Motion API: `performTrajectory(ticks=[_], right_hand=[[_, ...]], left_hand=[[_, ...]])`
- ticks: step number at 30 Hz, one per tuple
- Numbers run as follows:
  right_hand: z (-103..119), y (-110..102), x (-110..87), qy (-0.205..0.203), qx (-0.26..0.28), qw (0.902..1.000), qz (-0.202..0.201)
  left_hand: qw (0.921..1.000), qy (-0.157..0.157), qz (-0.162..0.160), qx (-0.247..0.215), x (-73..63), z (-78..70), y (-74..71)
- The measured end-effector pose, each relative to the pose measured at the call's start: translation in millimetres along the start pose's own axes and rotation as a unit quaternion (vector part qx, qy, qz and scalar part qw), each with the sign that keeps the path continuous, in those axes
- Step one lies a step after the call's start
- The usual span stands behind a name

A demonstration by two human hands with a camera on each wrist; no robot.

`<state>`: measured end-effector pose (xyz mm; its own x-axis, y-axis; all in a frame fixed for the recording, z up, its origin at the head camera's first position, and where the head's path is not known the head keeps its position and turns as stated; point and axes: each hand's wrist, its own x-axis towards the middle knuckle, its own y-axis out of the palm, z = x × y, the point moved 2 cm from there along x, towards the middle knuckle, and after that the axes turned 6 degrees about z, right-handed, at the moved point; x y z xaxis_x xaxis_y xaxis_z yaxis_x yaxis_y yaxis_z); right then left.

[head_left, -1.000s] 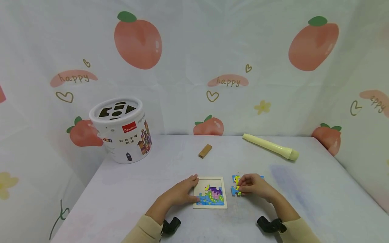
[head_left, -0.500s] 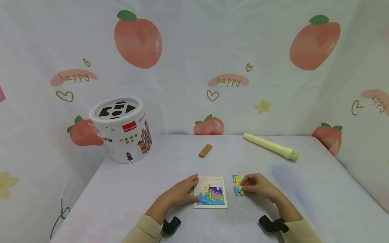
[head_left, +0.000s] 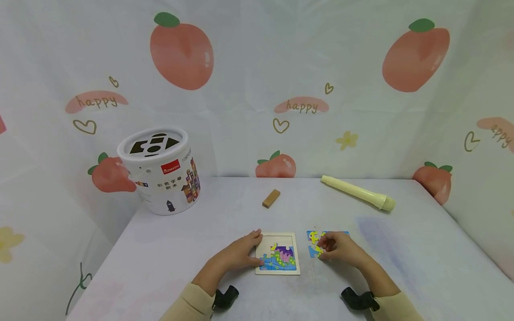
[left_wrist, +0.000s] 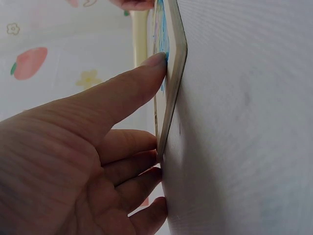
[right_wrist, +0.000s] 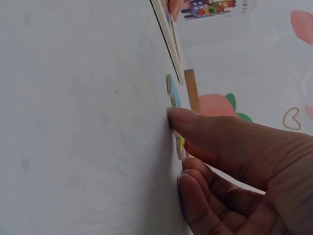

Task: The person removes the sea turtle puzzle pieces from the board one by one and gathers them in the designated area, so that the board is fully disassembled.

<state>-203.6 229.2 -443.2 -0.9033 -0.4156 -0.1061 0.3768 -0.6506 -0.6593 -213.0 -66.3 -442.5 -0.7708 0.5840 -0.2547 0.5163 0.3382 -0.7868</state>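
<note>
My left hand (head_left: 242, 254) lies at the left side of a square wooden puzzle board (head_left: 277, 235), partly filled with colourful pieces. In the left wrist view its extended thumb (left_wrist: 132, 85) presses on the board's face, and the other fingertips meet its edge and the table. To the board's right, my right hand (head_left: 341, 248) pinches a blue and yellow puzzle piece (right_wrist: 180, 144) low over the tabletop. The right thumb (right_wrist: 215, 129) overlaps that piece, and the other fingers are bent beside it. Further loose pieces (head_left: 313, 236) lie behind the right hand, partly hidden by it.
A white block bucket (head_left: 164, 178) with shaped holes in its lid stands at the back left. Behind the board lies a small wooden block (head_left: 271, 199). A pale yellow stick-shaped thing (head_left: 357, 192) lies at the back right, before a printed cloth.
My right hand has shifted slightly to the right with the puzzle piece at its fingertips, and its fingers have moved a little. The left hand and the board stay put.
</note>
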Motion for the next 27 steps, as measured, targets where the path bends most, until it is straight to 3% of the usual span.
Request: performTrajectory(ticks=[17,27], right_hand=[[-5.2,-2.7,-0.5,-0.029,0.004,0.9994,0.017],[-3.9,0.2,0.8,-0.028,-0.03,0.9992,0.002]], left_hand=[[1.0,0.0,0.003,-0.006,-0.3,-1.0,-0.4],[1.0,-0.004,0.004,-0.007,-0.8,-1.6,-0.2]])
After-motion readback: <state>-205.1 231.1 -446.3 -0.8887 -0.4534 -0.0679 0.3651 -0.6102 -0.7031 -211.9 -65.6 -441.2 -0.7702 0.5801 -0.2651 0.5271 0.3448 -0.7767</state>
